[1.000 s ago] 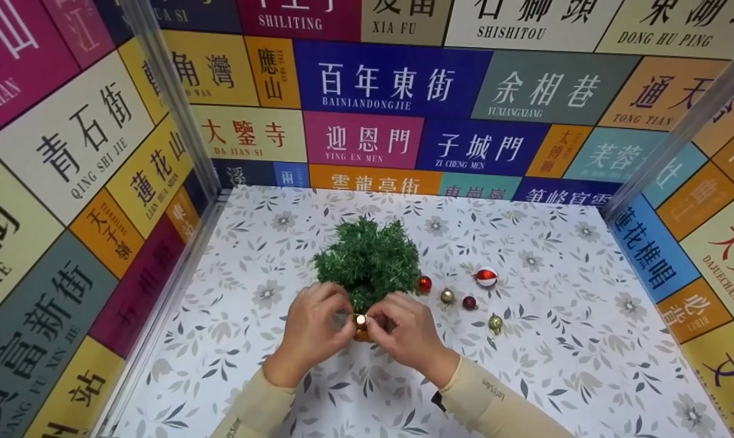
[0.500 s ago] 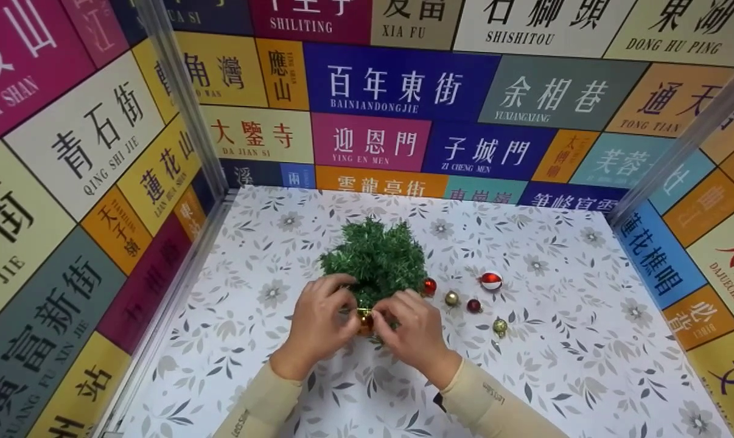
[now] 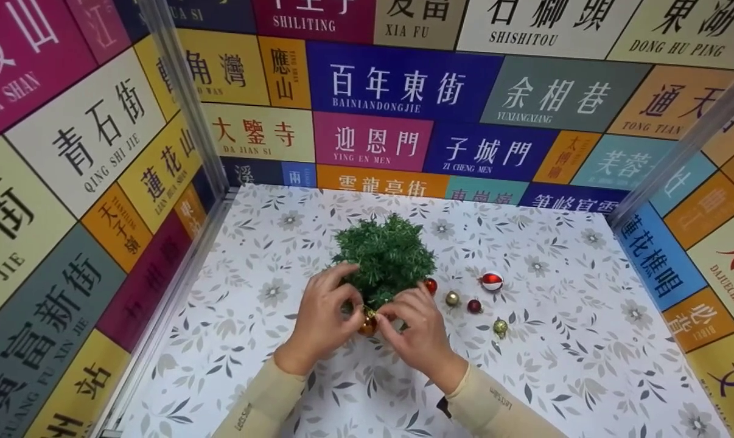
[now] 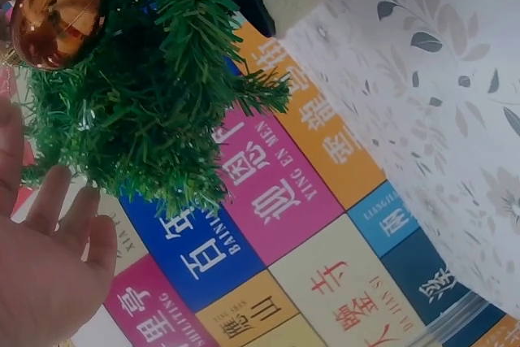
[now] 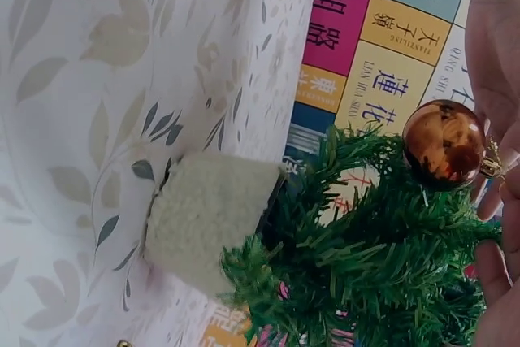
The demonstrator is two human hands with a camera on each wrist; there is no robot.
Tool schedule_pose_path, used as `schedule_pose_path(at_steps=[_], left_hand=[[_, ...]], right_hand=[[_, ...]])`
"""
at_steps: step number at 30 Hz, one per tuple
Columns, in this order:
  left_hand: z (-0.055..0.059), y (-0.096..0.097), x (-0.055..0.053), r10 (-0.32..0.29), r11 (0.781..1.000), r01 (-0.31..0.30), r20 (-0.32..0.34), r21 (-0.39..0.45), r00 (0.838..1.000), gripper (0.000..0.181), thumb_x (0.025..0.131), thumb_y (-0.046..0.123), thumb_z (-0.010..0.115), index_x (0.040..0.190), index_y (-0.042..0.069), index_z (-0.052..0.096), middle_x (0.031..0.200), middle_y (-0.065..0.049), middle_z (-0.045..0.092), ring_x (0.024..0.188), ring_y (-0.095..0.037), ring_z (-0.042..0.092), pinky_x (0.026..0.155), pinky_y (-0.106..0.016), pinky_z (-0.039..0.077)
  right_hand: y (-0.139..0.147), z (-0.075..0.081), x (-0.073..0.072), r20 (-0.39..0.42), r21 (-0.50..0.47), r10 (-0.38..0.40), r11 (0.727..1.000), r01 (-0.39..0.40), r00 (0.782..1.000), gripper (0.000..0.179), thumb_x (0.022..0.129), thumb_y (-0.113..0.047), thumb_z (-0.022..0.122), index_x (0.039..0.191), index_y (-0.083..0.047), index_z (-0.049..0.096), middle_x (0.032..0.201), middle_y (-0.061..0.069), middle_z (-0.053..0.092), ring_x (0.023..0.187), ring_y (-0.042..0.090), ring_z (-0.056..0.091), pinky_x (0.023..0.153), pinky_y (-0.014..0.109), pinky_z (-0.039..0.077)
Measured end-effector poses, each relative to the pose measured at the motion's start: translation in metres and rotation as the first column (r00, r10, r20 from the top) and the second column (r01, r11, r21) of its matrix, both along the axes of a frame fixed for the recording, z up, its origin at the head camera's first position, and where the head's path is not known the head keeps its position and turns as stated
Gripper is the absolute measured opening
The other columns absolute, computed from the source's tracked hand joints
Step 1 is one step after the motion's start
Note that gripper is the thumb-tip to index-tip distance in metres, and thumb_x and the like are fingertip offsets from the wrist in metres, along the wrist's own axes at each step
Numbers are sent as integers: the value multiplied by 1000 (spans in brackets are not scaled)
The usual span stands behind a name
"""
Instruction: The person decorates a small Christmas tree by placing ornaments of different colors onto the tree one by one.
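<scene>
Copper bauble (image 3: pixel 366 327), gold loop (image 5: pixel 494 149) pinched by left hand (image 3: pixel 327 310) and right hand (image 3: pixel 420 325), positioned between both, near side of green tree (image 3: pixel 384 252).

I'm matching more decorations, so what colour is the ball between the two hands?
The ball is shiny copper-orange, best seen in the right wrist view.

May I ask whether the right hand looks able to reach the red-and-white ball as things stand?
Probably yes: nothing covers the red-and-white ball, though the right hand seems occupied with the copper ornament.
</scene>
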State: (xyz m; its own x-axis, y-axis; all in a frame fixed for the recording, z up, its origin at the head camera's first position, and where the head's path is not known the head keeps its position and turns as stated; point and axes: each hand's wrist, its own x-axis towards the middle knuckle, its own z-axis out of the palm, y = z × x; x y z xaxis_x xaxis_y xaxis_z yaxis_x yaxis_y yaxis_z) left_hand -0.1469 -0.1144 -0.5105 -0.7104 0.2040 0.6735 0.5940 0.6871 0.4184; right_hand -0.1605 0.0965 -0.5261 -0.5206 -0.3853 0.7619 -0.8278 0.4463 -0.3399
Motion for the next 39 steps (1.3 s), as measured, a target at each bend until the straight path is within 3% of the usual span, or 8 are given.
schedule_pose_path(at_steps=[4,8,15,23,28,39], left_hand=[[1,5,-2,-5,1000,5,-2,-6,1000,12,84,14,65,74,21,62,140,-6,55,135,-28,45,113,-46,30],[3,10,-3,-12,1000,12,-15,-17,1000,11,83,14,66,74,19,63,139,-7,56,133,-30,47,110,-49,33],[3,14,-4,-5,999,4,-18,-35,1000,10,82,15,66,74,19,63,139,-6,57,130,-27,49,110,-47,33],[4,21,-8,12,999,-16,-78,-41,997,7,76,14,69,73,18,64,128,-6,63,119,-27,56,107,-49,36],[5,28,-10,17,999,-21,-99,-38,995,7,78,15,67,73,18,64,122,-4,66,114,-25,58,106,-46,36],[6,39,-13,63,998,-63,-112,3,992,11,80,12,64,71,18,63,106,-2,69,100,-21,63,104,-50,38]], right_hand=[[5,3,-3,-3,-18,15,1000,-15,1000,7,87,-12,75,88,-19,73,89,-9,60,85,13,56,92,46,47],[10,4,-6,-5,-17,-15,1000,15,1000,7,87,-13,75,89,-19,73,95,-4,58,90,16,55,81,35,47],[14,2,-6,29,-7,-58,998,59,998,5,89,-16,73,88,-21,72,96,-3,57,89,14,55,78,34,50],[16,2,-7,31,-32,-79,996,80,996,6,88,-16,72,86,-21,69,90,-6,53,80,10,50,68,28,46],[19,2,-8,30,-38,-97,994,98,995,7,89,-15,69,85,-20,67,87,-7,52,75,8,48,65,24,44],[22,-3,-9,182,-73,-100,991,115,978,10,93,-14,67,87,-23,65,82,-13,52,65,2,49,56,22,45]])
